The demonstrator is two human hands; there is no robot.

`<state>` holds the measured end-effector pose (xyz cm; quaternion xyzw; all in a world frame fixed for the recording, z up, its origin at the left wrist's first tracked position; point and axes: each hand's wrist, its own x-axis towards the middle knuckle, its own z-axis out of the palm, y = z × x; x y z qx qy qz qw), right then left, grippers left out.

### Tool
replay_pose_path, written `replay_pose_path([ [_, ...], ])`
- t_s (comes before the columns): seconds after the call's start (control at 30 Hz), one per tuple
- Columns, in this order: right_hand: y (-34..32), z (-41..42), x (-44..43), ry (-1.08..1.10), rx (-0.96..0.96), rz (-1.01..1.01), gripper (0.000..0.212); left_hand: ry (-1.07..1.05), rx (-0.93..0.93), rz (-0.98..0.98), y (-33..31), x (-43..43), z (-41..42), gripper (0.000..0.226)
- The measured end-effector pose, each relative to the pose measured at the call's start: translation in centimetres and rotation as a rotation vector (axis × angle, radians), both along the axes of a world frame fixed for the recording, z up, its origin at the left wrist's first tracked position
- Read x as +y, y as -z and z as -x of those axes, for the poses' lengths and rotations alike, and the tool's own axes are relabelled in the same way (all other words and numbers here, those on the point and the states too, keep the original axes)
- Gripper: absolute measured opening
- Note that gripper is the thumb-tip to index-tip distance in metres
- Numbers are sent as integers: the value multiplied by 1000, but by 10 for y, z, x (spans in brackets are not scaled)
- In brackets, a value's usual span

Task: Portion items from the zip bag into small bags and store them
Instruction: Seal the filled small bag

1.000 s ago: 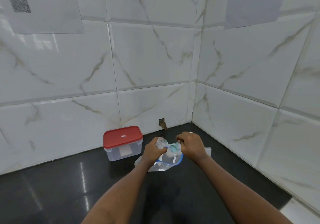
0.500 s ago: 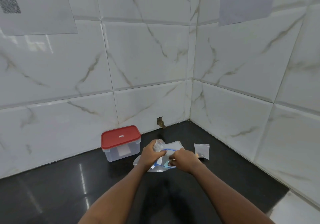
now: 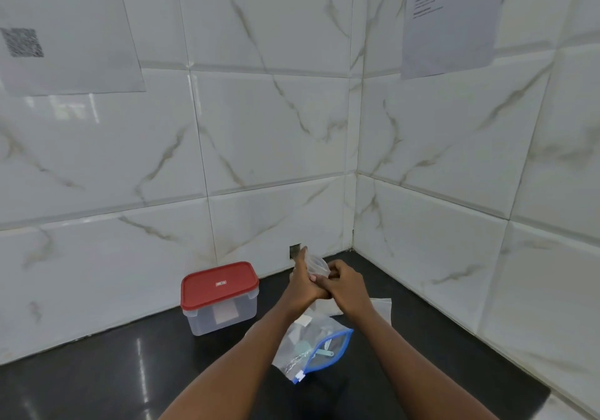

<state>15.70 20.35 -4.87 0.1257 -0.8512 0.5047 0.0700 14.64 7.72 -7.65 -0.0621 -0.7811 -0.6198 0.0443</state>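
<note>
Marble-tiled corner, glossy black counter [image 3: 97,384]. Small clear bag [image 3: 314,264] held raised between both hands: left hand [image 3: 303,284] closed on it, right hand [image 3: 345,284] pinched at its mouth. Zip bag [image 3: 313,349], blue-edged, left open on counter below, pale items seen inside. Red-lidded tub [image 3: 220,297] shut, near left. Portioning judged under way; storing not yet done.

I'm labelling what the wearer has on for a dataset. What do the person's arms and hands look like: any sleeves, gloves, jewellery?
Both forearms are bare as far as the frame shows; no sleeves come into view. The left hand and right hand wear no gloves. No watch, bracelet or ring is visible, though the fingers overlap and are partly hidden.
</note>
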Motion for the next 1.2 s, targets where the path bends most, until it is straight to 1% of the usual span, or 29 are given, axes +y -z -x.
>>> replay_pose_path([
  [0.07, -4, 4, 1, 33, -8, 9, 18, 13, -2, -10, 2, 4, 2, 126],
  [0.13, -7, 8, 5, 58, -34, 25, 9, 23, -3, -23, 2, 4, 1, 122],
  [0.17, -9, 8, 7, 74, -39, 30, 9, 26, -8, -41, 2, 3, 0, 114],
  [0.2, -9, 9, 10, 88, -44, 49, 10, 29, -17, -78, 2, 2, -2, 100],
  [0.27, -11, 11, 14, 110, -62, 119, 11, 34, -45, -147, -1, 0, -3, 67],
  [0.3, -12, 12, 15, 122, -73, 146, 11, 44, -64, -158, -1, -2, -4, 56],
  [0.33, -13, 13, 16, 130, -84, 158, 11, 54, -82, -145, -1, -4, -4, 49],
  [0.4, -14, 15, 18, 131, -102, 127, 10, 96, -117, -64, 2, -7, -5, 44],
  [0.5, -19, 16, 22, 99, -121, 14, 13, 136, -128, 75, 7, -10, -7, 35],
  [0.53, -19, 17, 22, 87, -118, -30, 14, 130, -129, 105, 9, -11, -7, 36],
  [0.6, -18, 18, 22, 105, -70, -119, 14, 86, -116, 148, 10, -10, -7, 40],
  [0.67, -14, 21, 21, 177, 8, -188, 12, 58, -103, 154, 10, -9, -5, 39],
  [0.73, -10, 19, 20, 235, 56, -167, 14, 72, -90, 156, 7, -8, -4, 31],
  [0.8, -11, 19, 20, 239, 36, -71, 15, 72, -70, 73, 1, -6, -8, 19],
  [0.83, -12, 19, 20, 217, 12, -34, 14, 41, -69, -25, -2, -5, -10, 15],
  [0.9, -15, 18, 22, 168, -22, -37, 10, -70, -59, -210, -5, -3, -11, 13],
  [0.93, -15, 18, 22, 158, -30, -60, 9, -132, -49, -245, -5, -3, -9, 13],
  [1.0, -13, 19, 21, 169, -27, -79, 9, -199, -28, -245, -1, -2, -6, 18],
  [1.1, -8, 19, 21, 202, -34, -56, 9, -225, -31, -253, 1, 2, -4, 25],
  [1.2, -4, 19, 20, 227, -27, -82, 12, -219, -35, -278, 3, 4, -3, 20],
])
